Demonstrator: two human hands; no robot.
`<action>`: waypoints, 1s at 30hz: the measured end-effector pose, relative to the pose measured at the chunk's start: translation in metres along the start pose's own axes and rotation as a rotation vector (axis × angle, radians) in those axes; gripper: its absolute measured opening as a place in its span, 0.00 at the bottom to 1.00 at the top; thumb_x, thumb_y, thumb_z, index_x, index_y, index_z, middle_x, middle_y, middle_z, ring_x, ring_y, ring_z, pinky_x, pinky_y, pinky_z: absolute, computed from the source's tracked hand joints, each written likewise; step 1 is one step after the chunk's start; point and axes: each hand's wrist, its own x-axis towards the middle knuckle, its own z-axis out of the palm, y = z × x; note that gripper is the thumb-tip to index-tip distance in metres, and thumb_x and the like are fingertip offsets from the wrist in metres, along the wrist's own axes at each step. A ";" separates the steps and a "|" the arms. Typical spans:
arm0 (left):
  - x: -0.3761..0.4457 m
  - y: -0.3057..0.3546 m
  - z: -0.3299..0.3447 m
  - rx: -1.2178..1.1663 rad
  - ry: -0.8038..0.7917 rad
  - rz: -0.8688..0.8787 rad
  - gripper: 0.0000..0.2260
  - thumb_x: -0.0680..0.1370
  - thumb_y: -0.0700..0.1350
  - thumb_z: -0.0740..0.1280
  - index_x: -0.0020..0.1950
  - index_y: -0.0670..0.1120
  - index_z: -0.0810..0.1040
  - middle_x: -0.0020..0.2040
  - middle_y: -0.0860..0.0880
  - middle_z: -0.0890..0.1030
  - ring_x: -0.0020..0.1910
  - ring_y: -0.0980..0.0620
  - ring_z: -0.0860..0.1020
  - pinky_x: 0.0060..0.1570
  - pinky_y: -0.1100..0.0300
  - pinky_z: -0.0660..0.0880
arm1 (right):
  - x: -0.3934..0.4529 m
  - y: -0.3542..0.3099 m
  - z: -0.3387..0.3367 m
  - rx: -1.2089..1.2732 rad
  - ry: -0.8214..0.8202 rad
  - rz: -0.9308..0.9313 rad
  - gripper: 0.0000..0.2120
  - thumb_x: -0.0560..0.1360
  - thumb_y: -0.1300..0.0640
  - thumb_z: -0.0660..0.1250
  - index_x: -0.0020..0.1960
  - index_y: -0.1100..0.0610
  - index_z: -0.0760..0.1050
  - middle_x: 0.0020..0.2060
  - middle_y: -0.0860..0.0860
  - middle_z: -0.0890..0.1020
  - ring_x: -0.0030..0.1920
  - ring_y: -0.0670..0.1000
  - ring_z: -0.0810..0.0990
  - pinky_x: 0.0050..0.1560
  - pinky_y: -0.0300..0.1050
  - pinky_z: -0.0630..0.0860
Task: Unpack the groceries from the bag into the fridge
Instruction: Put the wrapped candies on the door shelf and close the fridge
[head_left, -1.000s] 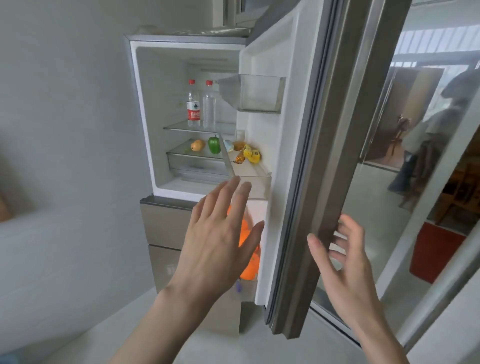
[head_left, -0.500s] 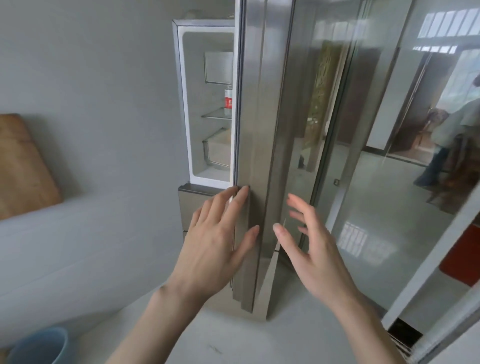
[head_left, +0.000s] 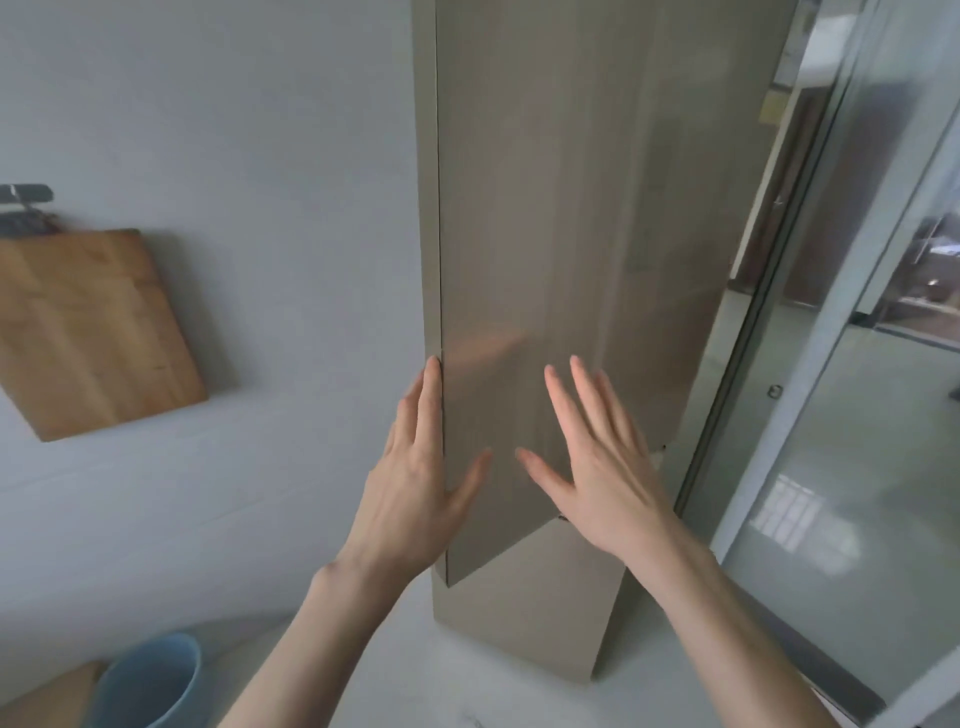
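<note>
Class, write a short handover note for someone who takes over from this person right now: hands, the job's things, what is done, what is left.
Left hand: open, fingers straight along the left edge of the fridge door.
Right hand: open, fingers spread in front of the door panel; contact cannot be told.
Fridge: door looks shut, nothing of the inside shows.
Grocery bag: not in view.
Done: the door seems closed.
Left: check for the bag and any remaining groceries.

Both forearms were bare from the lower edge of the picture up to the wrists — no sleeve, watch, bracelet or glove showed on either — and the left hand and right hand wore no rings, with slender fingers and short, unpainted nails.
</note>
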 end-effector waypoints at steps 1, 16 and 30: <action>0.006 -0.006 0.002 -0.002 0.013 -0.016 0.42 0.81 0.58 0.65 0.83 0.56 0.37 0.82 0.54 0.54 0.79 0.51 0.63 0.58 0.51 0.79 | 0.010 0.002 0.006 -0.006 0.005 -0.001 0.41 0.80 0.31 0.52 0.83 0.43 0.36 0.82 0.45 0.35 0.83 0.53 0.39 0.82 0.57 0.50; 0.106 -0.082 0.034 0.135 0.135 -0.198 0.39 0.80 0.56 0.66 0.83 0.58 0.44 0.81 0.55 0.55 0.68 0.36 0.74 0.54 0.49 0.79 | 0.133 0.052 0.076 -0.025 0.036 -0.057 0.39 0.79 0.31 0.51 0.83 0.42 0.39 0.83 0.44 0.36 0.83 0.57 0.39 0.75 0.70 0.58; 0.194 -0.155 0.077 0.132 0.120 -0.203 0.36 0.80 0.53 0.67 0.83 0.57 0.51 0.82 0.54 0.51 0.78 0.46 0.61 0.61 0.48 0.77 | 0.218 0.075 0.111 -0.190 0.066 -0.039 0.39 0.81 0.33 0.54 0.84 0.46 0.44 0.84 0.49 0.41 0.83 0.60 0.40 0.71 0.72 0.65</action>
